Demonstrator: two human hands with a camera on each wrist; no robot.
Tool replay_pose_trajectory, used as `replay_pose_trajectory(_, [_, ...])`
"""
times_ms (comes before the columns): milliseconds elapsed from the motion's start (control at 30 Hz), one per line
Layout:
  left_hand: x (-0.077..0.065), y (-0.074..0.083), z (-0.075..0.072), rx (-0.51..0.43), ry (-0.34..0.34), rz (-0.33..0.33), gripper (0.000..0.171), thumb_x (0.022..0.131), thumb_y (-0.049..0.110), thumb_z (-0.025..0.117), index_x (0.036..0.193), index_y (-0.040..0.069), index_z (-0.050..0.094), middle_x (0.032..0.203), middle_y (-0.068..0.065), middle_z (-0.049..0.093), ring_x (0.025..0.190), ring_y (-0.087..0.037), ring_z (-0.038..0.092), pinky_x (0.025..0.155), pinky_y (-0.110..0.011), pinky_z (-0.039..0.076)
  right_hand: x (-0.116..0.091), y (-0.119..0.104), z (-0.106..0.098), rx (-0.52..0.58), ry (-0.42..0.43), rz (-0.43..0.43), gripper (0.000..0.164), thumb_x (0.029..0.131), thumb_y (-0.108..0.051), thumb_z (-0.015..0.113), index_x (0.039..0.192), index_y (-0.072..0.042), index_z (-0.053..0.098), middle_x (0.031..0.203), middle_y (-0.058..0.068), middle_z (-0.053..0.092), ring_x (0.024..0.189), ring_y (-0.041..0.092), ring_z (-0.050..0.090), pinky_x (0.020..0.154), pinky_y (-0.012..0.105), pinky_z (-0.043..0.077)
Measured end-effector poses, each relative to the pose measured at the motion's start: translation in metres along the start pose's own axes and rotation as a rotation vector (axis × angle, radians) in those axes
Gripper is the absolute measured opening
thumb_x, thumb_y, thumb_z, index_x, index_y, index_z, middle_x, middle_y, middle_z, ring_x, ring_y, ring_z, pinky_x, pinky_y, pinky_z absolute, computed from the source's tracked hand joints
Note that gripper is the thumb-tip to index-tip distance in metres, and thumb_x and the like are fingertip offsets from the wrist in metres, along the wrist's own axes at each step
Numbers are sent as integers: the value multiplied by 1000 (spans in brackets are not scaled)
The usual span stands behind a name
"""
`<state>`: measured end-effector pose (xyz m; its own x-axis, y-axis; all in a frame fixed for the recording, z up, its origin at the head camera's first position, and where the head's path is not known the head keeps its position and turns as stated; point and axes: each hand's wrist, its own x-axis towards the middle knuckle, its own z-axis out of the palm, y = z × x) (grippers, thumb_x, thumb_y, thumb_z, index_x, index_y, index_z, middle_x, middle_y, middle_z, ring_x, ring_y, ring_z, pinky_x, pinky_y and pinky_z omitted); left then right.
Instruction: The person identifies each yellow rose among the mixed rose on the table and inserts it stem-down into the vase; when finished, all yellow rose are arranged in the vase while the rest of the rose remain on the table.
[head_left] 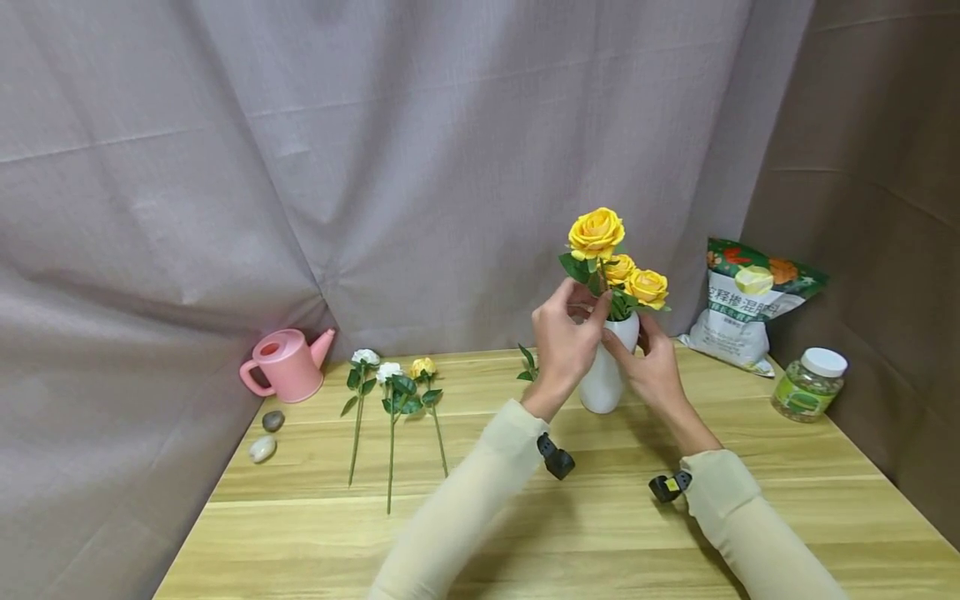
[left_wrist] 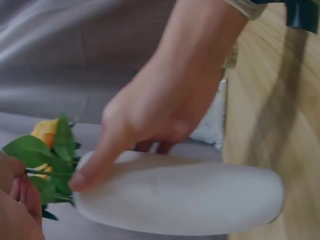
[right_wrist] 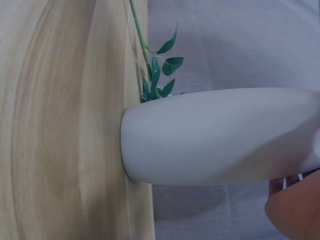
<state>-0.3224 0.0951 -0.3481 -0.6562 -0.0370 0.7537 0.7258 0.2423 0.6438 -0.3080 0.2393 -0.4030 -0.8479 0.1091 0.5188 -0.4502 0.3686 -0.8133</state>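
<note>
A white vase (head_left: pixel 602 382) stands upright on the table. My right hand (head_left: pixel 651 367) holds it near the rim, thumb on the near side; the left wrist view also shows this right hand (left_wrist: pixel 150 107) on the vase. My left hand (head_left: pixel 566 342) pinches the green stem (left_wrist: pixel 50 173) of a tall yellow rose (head_left: pixel 596 233) just above the vase's mouth. Two lower yellow roses, one in the middle (head_left: pixel 619 269) and one at the right (head_left: pixel 647 287), stand at the vase's opening. The stem's lower end is hidden.
On the left lie two white flowers (head_left: pixel 390 372), a yellow flower (head_left: pixel 423 367), two stones (head_left: pixel 262 448) and a pink watering can (head_left: pixel 292 367). A leafy sprig (head_left: pixel 528 364) shows behind my left hand. At right stand a fertilizer bag (head_left: pixel 738 308) and a lidded jar (head_left: pixel 808 387).
</note>
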Motion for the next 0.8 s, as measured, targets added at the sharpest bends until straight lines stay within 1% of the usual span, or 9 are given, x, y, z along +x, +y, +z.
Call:
replay_pose_trajectory(167, [-11,-12,11,63,-23,-36,11,93,24,72,102,18,70,82,4,73,65,-4,65,58,-10,51,1,3,0,25,12,-26,57,95,-18,70,146,-6,48,139,14,57,118,-2,53,96,18,46])
replay_pose_trajectory(267, [-15,-17,15,88,-32,-44,13,92,22,74,104,18,71,84,5,73,62,-6,63,54,-10,47,1,5,0,28,15,-37,57,95,-16,69,146,-5,48,140,17,56,119,-2,52,99,19,45])
replay_pose_trajectory(400, [-17,-19,15,94,-16,-43,17,90,29,75,103,19,70,90,6,73,72,-3,65,62,-11,50,1,4,0,36,8,-41,57,95,-14,68,147,-4,47,141,20,55,120,0,52,99,19,44])
replay_pose_trajectory(500, [-15,-17,14,76,-6,-36,24,91,40,73,105,20,68,95,7,73,84,2,66,71,-13,53,0,2,-1,33,0,-33,59,95,-15,67,149,-6,45,144,18,54,123,2,50,98,17,43])
replay_pose_trajectory(567, [-14,-15,12,64,-3,-32,27,92,44,71,107,21,67,96,8,72,87,3,66,73,-13,53,0,1,-1,23,-5,-32,60,96,-16,67,150,-7,43,146,18,52,125,4,50,98,16,43])
replay_pose_trajectory(667, [-13,-13,12,62,0,-21,25,95,41,68,110,21,67,95,6,71,81,1,64,69,-13,53,0,0,-1,19,-4,-26,61,96,-18,68,151,-8,43,147,18,51,128,7,49,99,14,42])
replay_pose_trajectory(700, [-13,-14,12,69,1,-17,22,96,39,68,108,20,68,93,6,70,78,0,63,67,-13,52,0,0,-1,22,-4,-25,61,96,-18,68,150,-7,43,147,18,51,128,7,49,99,14,42])
replay_pose_trajectory(800, [-13,-15,12,122,-8,-3,15,96,33,69,102,19,70,91,5,71,78,-3,64,70,-14,52,0,1,-1,35,-1,-20,60,95,-18,69,149,-7,45,146,17,52,125,4,50,97,14,44])
